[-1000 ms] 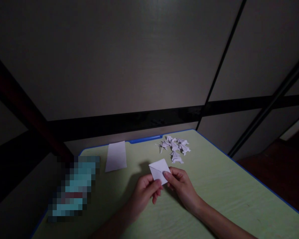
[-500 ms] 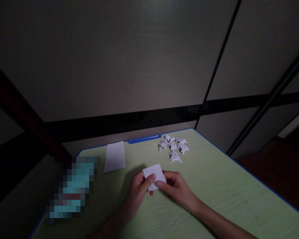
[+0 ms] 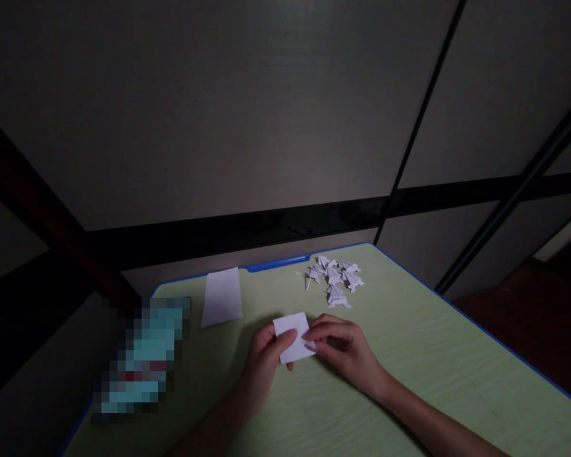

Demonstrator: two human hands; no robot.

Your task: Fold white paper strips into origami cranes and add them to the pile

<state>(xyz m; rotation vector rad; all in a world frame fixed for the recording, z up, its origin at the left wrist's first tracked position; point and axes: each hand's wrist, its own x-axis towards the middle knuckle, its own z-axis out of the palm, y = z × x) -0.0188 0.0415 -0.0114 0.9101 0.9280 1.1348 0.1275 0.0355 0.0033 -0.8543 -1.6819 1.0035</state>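
A small folded square of white paper is held above the table, its plain face toward me. My left hand grips it from the left, thumb pressed on top and fingers underneath. At the paper's right edge, my right hand has its thumb and index fingertip close together against the sheet. Whether a flap lies between those fingertips is too small to make out. Beyond the hands, several white folded-paper figures, shaped like origami frogs, lie clustered together.
A stack or sheet of white paper lies at the back left of the light green table. A pixelated teal item is on the left side. Beside the blue handle at the far edge stands a grey panelled wall.
The folded paper has turned from showing a diagonal fold line to a plain face and come slightly lower. My right thumb has slid off its middle to the right edge.
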